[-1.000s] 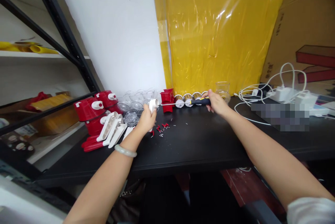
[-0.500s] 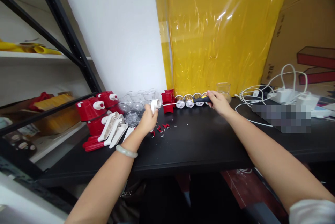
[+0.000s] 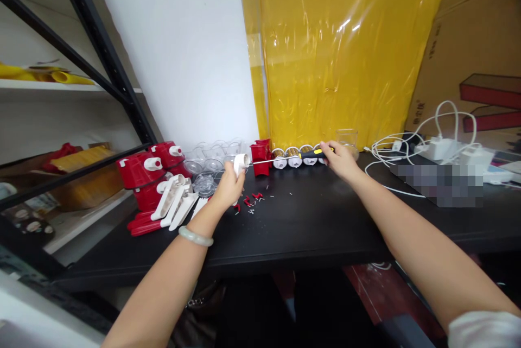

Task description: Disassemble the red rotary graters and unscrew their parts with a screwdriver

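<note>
My left hand (image 3: 230, 185) is closed around a white plastic cylindrical part (image 3: 241, 162), held above the black table with its open end facing right. In my right hand (image 3: 338, 160) is the black and yellow handle of a screwdriver (image 3: 316, 153). Its long thin shaft runs level to the left, and the tip meets the open end of the white part; how deep it sits I cannot tell. Below, small red clips (image 3: 257, 196) and several small pale screws or pins (image 3: 251, 211) lie scattered on the tabletop.
Red housings (image 3: 142, 171) and white handles (image 3: 181, 208) are at left, beside clear plastic cups (image 3: 214, 155). A red part (image 3: 260, 157) and white-rimmed drums (image 3: 293, 157) line the back. White cables and adapters (image 3: 443, 148) lie at right. A black shelf frame (image 3: 95, 27) borders the left.
My right hand's fingers have shifted slightly on the screwdriver handle, and more of its yellow marking shows. The white part stays almost in place in my left hand.
</note>
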The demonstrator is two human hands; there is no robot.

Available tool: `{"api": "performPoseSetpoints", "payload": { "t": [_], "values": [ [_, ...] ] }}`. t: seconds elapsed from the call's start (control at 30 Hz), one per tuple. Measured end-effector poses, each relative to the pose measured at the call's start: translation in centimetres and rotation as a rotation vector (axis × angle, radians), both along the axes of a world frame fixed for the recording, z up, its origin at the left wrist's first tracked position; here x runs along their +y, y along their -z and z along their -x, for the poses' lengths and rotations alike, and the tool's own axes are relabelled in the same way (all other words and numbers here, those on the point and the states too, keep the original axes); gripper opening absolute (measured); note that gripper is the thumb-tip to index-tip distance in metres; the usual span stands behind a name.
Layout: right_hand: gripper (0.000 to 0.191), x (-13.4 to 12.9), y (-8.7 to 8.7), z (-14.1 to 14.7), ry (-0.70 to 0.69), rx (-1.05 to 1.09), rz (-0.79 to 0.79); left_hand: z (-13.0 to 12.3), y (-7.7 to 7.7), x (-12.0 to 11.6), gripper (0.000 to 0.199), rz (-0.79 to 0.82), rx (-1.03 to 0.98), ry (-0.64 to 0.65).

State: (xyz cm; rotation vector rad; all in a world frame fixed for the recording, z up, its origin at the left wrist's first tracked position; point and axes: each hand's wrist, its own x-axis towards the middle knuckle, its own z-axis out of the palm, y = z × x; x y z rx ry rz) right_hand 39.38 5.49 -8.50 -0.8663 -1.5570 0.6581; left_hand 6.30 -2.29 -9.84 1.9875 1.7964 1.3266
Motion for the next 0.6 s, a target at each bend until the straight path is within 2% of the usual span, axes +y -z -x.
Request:
{"api": "performPoseSetpoints", "payload": {
  "t": [0.07, 0.13, 0.2, 0.3, 0.37, 0.43, 0.5, 0.57, 0.6],
  "values": [
    [0.028, -0.1, -0.2, 0.1, -0.143, 0.109, -0.02, 0.1, 0.0, 0.0, 0.024, 0.003, -0.006, -0.002],
    [0.044, -0.5, -0.5, 0.4, -0.288, 0.233, -0.025, 0.2, 0.0, 0.1, 0.024, 0.0, -0.017, -0.005],
    [0.05, -0.8, -0.7, 0.6, -0.359, 0.314, -0.003, 0.2, 0.1, 0.1, 0.024, -0.01, -0.025, -0.008],
    [0.035, -0.6, -0.5, 0.7, -0.292, 0.291, 0.116, 0.2, 0.1, 0.2, 0.024, -0.016, -0.03, -0.015],
    [0.041, -0.2, -0.1, 0.5, -0.148, 0.114, 0.157, 0.2, 0.1, 0.1, 0.024, -0.007, -0.03, -0.018],
    [0.046, 0.2, 0.3, 0.3, -0.042, -0.057, 0.132, 0.2, 0.0, 0.1, 0.025, 0.003, -0.031, -0.021],
    [0.04, 0.3, 0.4, 0.2, -0.062, -0.046, 0.079, 0.2, 0.0, 0.1, 0.025, 0.002, -0.038, -0.018],
    [0.035, 0.1, 0.1, 0.3, -0.18, 0.122, 0.047, 0.2, -0.1, 0.0, 0.025, -0.006, -0.048, -0.01],
    [0.041, -0.1, -0.1, 0.3, -0.249, 0.208, 0.04, 0.2, -0.1, 0.0, 0.025, -0.009, -0.052, -0.008]
  ]
}}
